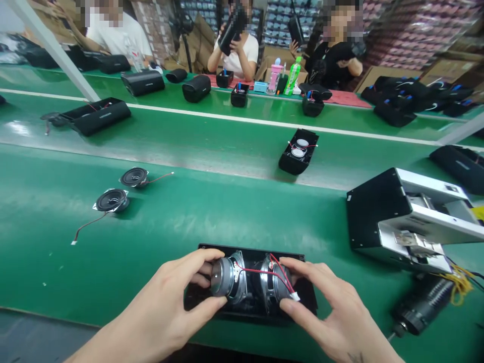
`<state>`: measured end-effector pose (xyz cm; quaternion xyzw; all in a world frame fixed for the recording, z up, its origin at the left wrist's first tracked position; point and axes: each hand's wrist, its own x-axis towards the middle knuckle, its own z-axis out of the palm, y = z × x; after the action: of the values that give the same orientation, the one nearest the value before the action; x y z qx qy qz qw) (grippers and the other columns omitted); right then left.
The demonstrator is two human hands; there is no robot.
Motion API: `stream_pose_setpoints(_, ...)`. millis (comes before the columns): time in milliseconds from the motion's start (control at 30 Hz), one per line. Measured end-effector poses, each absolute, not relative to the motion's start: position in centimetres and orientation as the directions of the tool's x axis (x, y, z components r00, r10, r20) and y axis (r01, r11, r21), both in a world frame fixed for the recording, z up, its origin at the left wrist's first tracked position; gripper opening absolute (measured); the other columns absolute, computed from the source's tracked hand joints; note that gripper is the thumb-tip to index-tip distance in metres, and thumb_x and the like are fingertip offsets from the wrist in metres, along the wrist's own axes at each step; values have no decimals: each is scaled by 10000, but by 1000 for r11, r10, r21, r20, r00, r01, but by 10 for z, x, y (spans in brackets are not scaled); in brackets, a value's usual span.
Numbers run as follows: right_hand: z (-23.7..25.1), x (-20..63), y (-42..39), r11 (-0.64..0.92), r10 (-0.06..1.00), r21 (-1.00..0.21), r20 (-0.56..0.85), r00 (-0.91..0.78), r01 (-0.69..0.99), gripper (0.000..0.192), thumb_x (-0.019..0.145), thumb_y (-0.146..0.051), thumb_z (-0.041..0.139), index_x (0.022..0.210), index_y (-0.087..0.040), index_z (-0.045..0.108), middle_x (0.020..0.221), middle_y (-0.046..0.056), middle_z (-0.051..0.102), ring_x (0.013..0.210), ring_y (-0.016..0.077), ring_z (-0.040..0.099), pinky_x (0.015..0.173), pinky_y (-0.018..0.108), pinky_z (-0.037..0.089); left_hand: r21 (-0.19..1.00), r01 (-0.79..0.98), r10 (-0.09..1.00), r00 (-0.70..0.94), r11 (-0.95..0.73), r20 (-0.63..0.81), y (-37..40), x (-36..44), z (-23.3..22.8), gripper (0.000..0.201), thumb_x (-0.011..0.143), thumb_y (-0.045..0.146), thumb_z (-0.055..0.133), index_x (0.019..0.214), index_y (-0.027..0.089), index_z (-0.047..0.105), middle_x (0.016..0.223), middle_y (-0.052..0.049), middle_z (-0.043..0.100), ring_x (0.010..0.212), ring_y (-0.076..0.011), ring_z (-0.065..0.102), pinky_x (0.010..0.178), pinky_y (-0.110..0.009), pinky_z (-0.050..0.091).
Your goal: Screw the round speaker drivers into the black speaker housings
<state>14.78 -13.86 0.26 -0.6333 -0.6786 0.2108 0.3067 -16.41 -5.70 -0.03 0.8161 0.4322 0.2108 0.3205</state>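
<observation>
At the desk's near edge, our left hand [177,297] pinched one speaker driver [227,278] in the black housing [253,307]; our right hand [325,302] pinched the red lead's plug [295,296]. Seating seemed underway; next, careful wire routing.

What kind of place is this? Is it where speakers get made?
Most likely a speaker assembly line in a factory. The left hand and right hand press two round drivers into a black housing, more housings ride the green belt, and stacked boxes fill the back.
</observation>
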Motion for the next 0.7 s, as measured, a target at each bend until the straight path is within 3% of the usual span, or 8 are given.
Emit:
stream_pose_setpoints(133,9,141,-133,146,977,-681,213,3,718,360,988,-463,702,1328,-347,721,983,43,778,813,231,743,688,348,641,648,592,822,562,-479,94,-57,-160,5,511,869,335,825,1349,364,652,1114,50,806,873,-169,803,819,-266,686)
stream_pose_setpoints(267,16,137,-127,268,944,-596,320,-82,757,351,1017,-420,677,1348,-304,680,1073,48,802,833,218,759,693,329,641,665,578,817,571,-472,83,-55,-156,13,463,901,341,789,1343,321,654,1101,20,796,843,-175,786,805,-286,672)
stream_pose_setpoints(433,18,136,-127,429,871,-465,439,-220,775,331,1028,-318,671,1339,-205,652,1201,73,789,1022,201,763,875,313,621,694,577,819,573,-431,33,-55,-150,21,412,924,267,740,1322,292,634,1068,19,776,837,-152,758,797,-268,641)
stream_pose_setpoints(567,10,143,-130,450,873,-425,393,-288,785,355,1042,-289,662,1385,-207,623,1270,64,751,1079,191,710,906,341,562,658,564,789,610,-499,75,-55,-150,23,410,920,217,731,1299,312,609,1075,42,755,810,-139,730,751,-256,606)
stream_pose_setpoints(700,1,144,-131,460,883,-425,316,-348,780,409,1058,-257,646,1447,-172,553,1271,76,729,1047,202,654,892,385,493,577,558,727,681,-596,91,-53,-148,23,333,954,145,668,1248,285,599,1149,5,730,905,-175,741,785,-298,599)
